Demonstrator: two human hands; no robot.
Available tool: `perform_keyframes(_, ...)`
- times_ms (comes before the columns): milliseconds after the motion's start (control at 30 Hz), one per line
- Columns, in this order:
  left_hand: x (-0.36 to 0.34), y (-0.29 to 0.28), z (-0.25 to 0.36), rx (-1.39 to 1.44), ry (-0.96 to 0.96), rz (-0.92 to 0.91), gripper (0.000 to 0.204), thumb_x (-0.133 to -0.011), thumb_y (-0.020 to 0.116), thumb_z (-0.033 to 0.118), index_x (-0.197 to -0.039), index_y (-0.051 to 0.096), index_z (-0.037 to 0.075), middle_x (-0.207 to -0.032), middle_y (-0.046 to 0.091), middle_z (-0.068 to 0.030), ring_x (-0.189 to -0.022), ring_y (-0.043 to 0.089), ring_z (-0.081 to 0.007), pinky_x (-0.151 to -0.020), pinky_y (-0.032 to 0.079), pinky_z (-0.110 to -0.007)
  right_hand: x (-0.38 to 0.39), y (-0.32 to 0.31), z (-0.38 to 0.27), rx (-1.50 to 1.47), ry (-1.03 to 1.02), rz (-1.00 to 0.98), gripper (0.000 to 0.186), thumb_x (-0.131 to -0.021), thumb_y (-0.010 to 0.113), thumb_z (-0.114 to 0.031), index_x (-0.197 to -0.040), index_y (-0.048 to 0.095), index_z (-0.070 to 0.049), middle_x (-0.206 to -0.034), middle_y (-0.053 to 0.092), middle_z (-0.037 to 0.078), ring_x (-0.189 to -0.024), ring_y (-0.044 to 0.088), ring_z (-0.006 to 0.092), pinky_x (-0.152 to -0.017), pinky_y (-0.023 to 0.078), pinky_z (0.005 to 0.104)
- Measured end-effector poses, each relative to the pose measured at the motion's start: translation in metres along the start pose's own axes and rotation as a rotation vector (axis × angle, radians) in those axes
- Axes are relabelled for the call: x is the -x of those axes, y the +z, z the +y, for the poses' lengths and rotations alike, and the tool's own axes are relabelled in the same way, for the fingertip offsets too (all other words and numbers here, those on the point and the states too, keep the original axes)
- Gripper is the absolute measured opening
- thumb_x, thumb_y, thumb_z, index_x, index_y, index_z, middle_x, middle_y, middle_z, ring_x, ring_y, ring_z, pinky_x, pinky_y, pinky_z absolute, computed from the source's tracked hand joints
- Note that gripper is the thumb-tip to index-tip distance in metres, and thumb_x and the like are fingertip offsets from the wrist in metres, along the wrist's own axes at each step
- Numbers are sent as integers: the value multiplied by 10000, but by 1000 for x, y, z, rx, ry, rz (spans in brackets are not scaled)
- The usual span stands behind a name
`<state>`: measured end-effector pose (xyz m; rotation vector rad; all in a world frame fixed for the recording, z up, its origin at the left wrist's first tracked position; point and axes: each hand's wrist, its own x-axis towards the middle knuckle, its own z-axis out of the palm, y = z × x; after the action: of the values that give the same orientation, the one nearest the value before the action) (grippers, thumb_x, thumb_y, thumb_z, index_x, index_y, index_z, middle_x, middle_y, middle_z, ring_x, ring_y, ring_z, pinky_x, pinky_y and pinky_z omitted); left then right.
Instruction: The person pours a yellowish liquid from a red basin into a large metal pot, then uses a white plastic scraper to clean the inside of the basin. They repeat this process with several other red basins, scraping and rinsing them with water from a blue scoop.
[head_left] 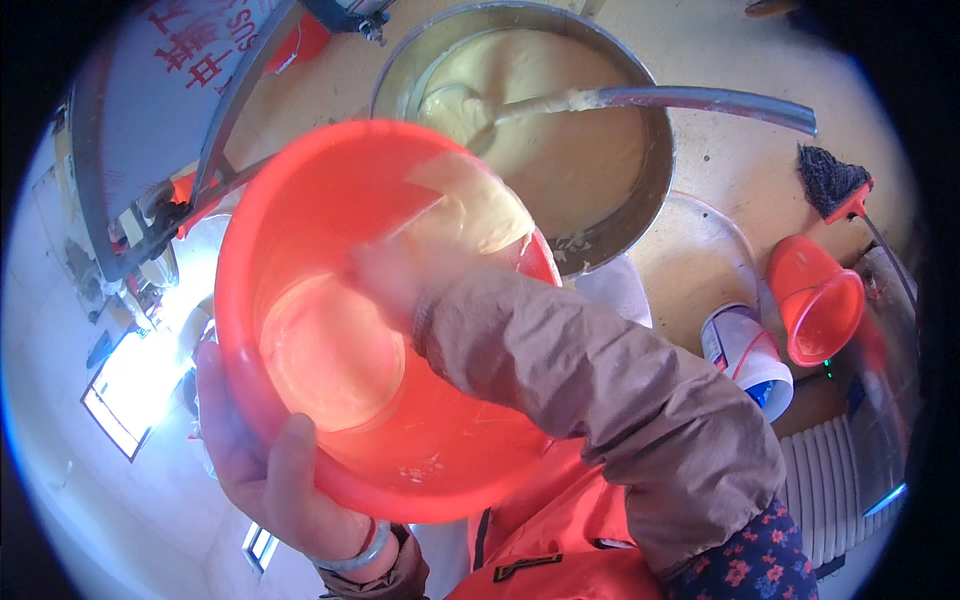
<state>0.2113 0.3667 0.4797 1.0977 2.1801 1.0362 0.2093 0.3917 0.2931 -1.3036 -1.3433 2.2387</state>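
Note:
A red plastic basin (450, 450) is tipped up in front of me, with pale batter (490, 215) smeared thickly along its far right wall. My left hand (265, 455) grips its rim at the lower left, thumb inside and fingers round the outside. Inside the basin is my right hand (400, 275), blurred by motion, close to the smeared batter. Its fingers are too smeared to read. Beyond the basin stands a large metal pot (655, 190) of pale batter, and a batter-coated ladle (700, 97) rests in it, its long metal handle reaching past the right rim.
On the floor to the right are a red bucket (815, 300), a white bucket (750, 350) lying tilted, and a dark-bristled brush (835, 180) with a red head. A metal-framed panel with red lettering (170, 100) stands at the upper left. A ribbed grey surface (825, 490) lies at the lower right.

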Motion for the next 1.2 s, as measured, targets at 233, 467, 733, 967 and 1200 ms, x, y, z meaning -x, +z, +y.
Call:
perform_keyframes(233,3,1,0,-24,16,4,502,-824,450,142,-1241,466,-138,-1146,584,-187,-1053,563,-208,-945,412,-322,-19,2,-15,-354,-250,192,163,-848,529,-159,-820,622,-29,-769,612,151,-702,589,266,-647,466,407)
perform_keyframes(467,0,-1,0,-3,4,1,465,-839,445,128,-1215,483,-142,-1159,582,-206,-1067,561,-213,-948,409,-330,-1,-29,0,-1173,255,160,250,-900,431,-138,-996,568,47,-931,607,97,-857,590,198,-734,485,320)
perform_keyframes(733,5,-10,-11,3,95,-24,294,-857,418,35,-1113,539,-42,-1209,544,-212,-1121,550,-291,-956,438,-403,-2,-28,13,-700,57,163,199,-846,495,-133,-870,534,61,-771,598,163,-682,559,260,-632,463,393)
perform_keyframes(967,6,-1,-11,75,0,39,372,-809,476,228,-1128,566,59,-1219,517,-169,-1161,503,-304,-956,430,-409,65,52,33,-16,-393,-261,338,-847,468,-121,-1156,467,15,-1064,563,262,-956,575,358,-742,470,417)
perform_keyframes(1200,10,5,-10,-69,-32,167,635,-674,546,238,-1260,484,1,-1281,466,-162,-1175,476,-315,-1015,367,-438,74,130,24,-99,-179,-556,189,-879,465,-160,-906,626,-65,-869,635,161,-828,612,288,-713,473,375)
